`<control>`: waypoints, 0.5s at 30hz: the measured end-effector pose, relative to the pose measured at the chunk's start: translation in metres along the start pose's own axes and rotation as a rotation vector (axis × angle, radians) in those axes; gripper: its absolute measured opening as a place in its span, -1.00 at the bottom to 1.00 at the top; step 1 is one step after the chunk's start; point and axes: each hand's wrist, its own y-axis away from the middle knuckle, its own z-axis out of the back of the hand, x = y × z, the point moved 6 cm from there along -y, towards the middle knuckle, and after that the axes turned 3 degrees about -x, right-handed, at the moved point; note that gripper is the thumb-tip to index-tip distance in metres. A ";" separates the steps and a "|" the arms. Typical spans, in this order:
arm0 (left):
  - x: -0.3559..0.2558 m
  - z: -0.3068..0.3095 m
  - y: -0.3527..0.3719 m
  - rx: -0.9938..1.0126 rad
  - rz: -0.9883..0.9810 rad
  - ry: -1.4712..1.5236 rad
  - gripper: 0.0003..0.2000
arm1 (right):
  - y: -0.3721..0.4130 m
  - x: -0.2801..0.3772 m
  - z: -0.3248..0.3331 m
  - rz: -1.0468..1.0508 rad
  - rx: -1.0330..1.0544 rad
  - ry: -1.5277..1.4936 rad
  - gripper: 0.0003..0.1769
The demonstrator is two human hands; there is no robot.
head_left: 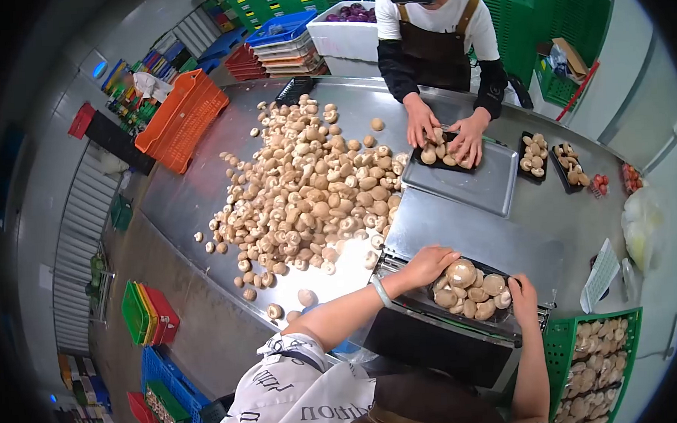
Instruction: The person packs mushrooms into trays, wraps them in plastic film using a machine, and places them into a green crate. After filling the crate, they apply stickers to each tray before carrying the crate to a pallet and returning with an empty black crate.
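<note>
Brown mushrooms [476, 290] filled a dark tray [488, 268] over the machine [437, 344] at the near edge of the steel bench [584, 214], directly before the person. Both hands gripped that tray: the left hand [427, 268] was closed at its far left corner with the fingers drawn together, and the right hand [524, 300] was bent around its right end; the undersides of both grips were hidden. A bright sheen lay on the largest cap, though whether clear film covered the load could not be told for sure. Handling it well called, in my judgement, for equal pressure from the two ends, the tray kept level, and fingers on the rim instead of the caps, since the big one sat proud and seemed likeliest to shift or bruise. Squeezing harder would probably have bowed the sides. To the left of the tray spread a loose heap of mushrooms [314, 190]; across the bench a co-worker's hands [471, 135] touched another tray's mushrooms, and a green crate [561, 345] of mushrooms stood near the right arm.
</note>
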 end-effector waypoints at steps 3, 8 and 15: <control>-0.053 0.027 0.012 -0.171 -0.095 0.008 -0.66 | 0.012 0.033 0.016 0.063 -0.110 0.079 -0.73; -0.131 0.057 0.055 -0.241 -0.134 0.095 -0.66 | 0.059 0.099 0.049 0.105 -0.191 -0.042 -0.75; -0.086 0.006 0.131 0.005 0.203 0.124 -0.59 | 0.133 0.044 0.017 -0.108 -0.038 0.006 -0.68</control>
